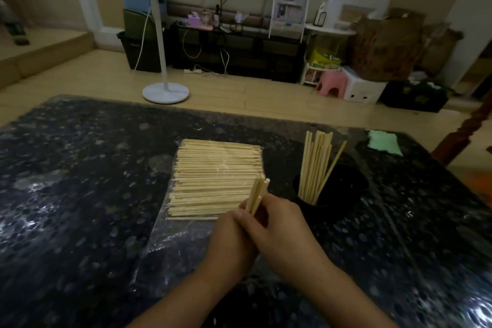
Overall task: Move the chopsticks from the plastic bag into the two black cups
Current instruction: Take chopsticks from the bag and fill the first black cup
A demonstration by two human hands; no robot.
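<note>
A flat pile of pale wooden chopsticks [215, 176] lies on a clear plastic bag [170, 237] in the middle of the dark table. My left hand [231, 239] and my right hand [282, 231] meet just in front of the pile, and both grip a small bundle of chopsticks [257, 194] whose tips stick up between them. To the right stands a black cup [343, 184] with several chopsticks [315, 165] upright in it. A second black cup cannot be made out against the dark table.
The table [80, 181] has a dark speckled top under shiny film. A green cloth [383, 142] lies at its far right corner beside a wooden chair post [468, 128]. Beyond the table stands a white fan base [165, 92] on the floor.
</note>
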